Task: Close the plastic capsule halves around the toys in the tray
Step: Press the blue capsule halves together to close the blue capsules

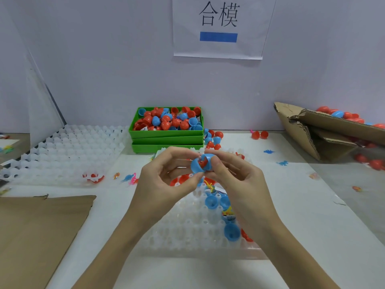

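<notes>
1. Hands meet above the white tray [187, 230]: my left hand [164, 184] pinches one blue capsule half [195, 166], my right hand [235, 176] pinches the other blue half [210, 161].
2. Between the halves, not yet fully joined, I see a red toy [203, 163].
3. Open blue halves [211, 201] sit in the tray below.
4. Behind stands a green box [166, 134] of capsule pieces.

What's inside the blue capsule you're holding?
Through the gap in the blue capsule, held by left hand and right hand, a red toy shows; the shells cover its shape.
</notes>
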Demonstrator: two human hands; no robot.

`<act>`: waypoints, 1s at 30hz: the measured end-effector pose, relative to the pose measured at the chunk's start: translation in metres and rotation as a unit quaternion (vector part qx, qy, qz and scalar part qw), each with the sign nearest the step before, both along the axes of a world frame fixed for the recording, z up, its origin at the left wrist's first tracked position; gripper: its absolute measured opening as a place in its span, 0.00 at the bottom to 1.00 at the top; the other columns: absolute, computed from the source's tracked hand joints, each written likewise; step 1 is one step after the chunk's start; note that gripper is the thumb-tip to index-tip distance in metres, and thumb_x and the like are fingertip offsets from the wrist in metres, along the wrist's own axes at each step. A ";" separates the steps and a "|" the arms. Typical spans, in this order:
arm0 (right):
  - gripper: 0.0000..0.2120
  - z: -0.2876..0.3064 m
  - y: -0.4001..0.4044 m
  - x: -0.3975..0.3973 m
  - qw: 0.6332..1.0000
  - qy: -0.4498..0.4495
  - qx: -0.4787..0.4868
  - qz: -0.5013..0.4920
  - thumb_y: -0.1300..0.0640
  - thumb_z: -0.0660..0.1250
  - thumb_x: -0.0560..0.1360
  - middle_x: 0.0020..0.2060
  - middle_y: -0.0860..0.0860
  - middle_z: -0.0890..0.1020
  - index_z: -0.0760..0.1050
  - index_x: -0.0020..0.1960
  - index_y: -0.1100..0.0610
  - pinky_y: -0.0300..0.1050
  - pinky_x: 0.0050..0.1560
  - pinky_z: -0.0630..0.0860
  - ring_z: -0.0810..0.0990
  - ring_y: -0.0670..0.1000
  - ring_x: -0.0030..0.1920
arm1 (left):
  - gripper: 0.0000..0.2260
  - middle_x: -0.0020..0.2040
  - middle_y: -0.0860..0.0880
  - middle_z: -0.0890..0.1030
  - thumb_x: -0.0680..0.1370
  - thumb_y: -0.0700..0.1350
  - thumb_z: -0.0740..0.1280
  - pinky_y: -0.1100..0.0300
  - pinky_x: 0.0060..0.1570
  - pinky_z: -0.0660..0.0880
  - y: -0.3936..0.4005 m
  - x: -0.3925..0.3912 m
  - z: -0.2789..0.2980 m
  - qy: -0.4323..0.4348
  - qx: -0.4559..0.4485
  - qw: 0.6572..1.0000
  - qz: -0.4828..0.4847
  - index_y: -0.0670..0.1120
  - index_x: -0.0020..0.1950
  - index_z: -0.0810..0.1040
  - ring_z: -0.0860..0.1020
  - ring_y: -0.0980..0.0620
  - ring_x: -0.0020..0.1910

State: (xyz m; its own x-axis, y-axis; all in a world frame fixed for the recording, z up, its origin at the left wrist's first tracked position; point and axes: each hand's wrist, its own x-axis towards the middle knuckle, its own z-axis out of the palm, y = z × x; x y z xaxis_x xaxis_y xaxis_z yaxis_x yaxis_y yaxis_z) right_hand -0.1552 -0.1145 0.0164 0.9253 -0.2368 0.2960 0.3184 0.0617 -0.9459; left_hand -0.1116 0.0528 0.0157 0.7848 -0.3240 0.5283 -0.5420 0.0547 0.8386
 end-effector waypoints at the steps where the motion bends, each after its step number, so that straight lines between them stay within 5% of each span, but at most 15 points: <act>1: 0.09 -0.001 0.000 0.000 1.000 -0.001 -0.006 -0.008 0.47 0.71 0.74 0.47 0.41 0.87 0.85 0.54 0.44 0.31 0.47 0.80 0.86 0.44 0.51 | 0.15 0.55 0.54 0.86 0.73 0.40 0.77 0.63 0.55 0.81 0.000 0.000 0.000 -0.007 0.009 1.000 0.004 0.47 0.59 0.82 0.85 0.51 0.57; 8: 0.09 -0.001 0.001 0.000 0.998 -0.022 -0.046 -0.025 0.49 0.72 0.74 0.46 0.41 0.87 0.84 0.54 0.46 0.33 0.48 0.80 0.86 0.44 0.52 | 0.16 0.56 0.53 0.86 0.73 0.41 0.77 0.64 0.56 0.81 -0.002 -0.001 -0.003 -0.062 0.032 0.997 0.042 0.48 0.60 0.83 0.85 0.52 0.58; 18: 0.09 0.000 -0.002 -0.002 0.997 -0.044 -0.057 -0.019 0.57 0.73 0.77 0.46 0.42 0.87 0.84 0.56 0.51 0.32 0.48 0.80 0.86 0.45 0.51 | 0.18 0.55 0.57 0.87 0.72 0.42 0.78 0.63 0.55 0.82 -0.002 -0.004 -0.005 -0.048 0.010 0.997 0.062 0.49 0.61 0.85 0.86 0.54 0.55; 30: 0.08 -0.001 -0.003 0.000 0.998 -0.016 -0.053 -0.012 0.54 0.71 0.78 0.47 0.40 0.86 0.83 0.56 0.48 0.30 0.47 0.79 0.86 0.42 0.51 | 0.18 0.56 0.60 0.86 0.72 0.44 0.76 0.66 0.55 0.80 -0.004 -0.005 -0.005 -0.033 -0.004 0.997 0.068 0.53 0.62 0.83 0.85 0.57 0.57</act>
